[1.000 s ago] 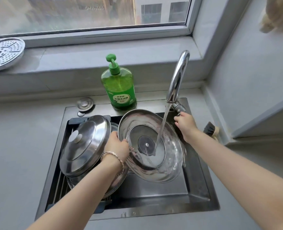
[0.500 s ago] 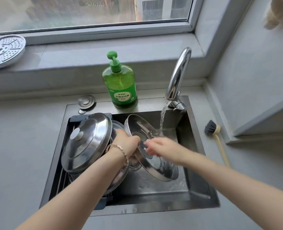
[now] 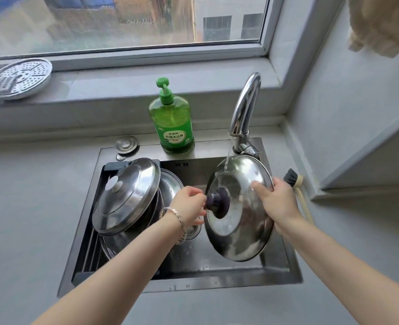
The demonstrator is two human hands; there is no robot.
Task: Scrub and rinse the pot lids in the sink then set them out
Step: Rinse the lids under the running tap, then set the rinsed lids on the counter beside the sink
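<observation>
A steel pot lid (image 3: pixel 238 221) with a dark knob (image 3: pixel 218 202) stands on edge over the right half of the sink (image 3: pixel 193 280), its top side toward me. My left hand (image 3: pixel 189 206) pinches the knob. My right hand (image 3: pixel 274 201) grips the lid's right rim, fingers spread on its top face. A thin stream from the faucet (image 3: pixel 245 109) falls on the lid's upper edge. A second lid (image 3: pixel 128 195) with a white knob leans on other steel ware in the sink's left half.
A green soap bottle (image 3: pixel 171 124) stands behind the sink. The sink plug (image 3: pixel 125 144) lies at the back left corner. A dish brush (image 3: pixel 295 186) rests on the counter at the right. A perforated steamer plate (image 3: pixel 18 77) sits on the windowsill.
The lid has been turned over, from inside up to knob side toward me, and moved right. My left hand went from the rim to the knob; my right hand took the right rim.
</observation>
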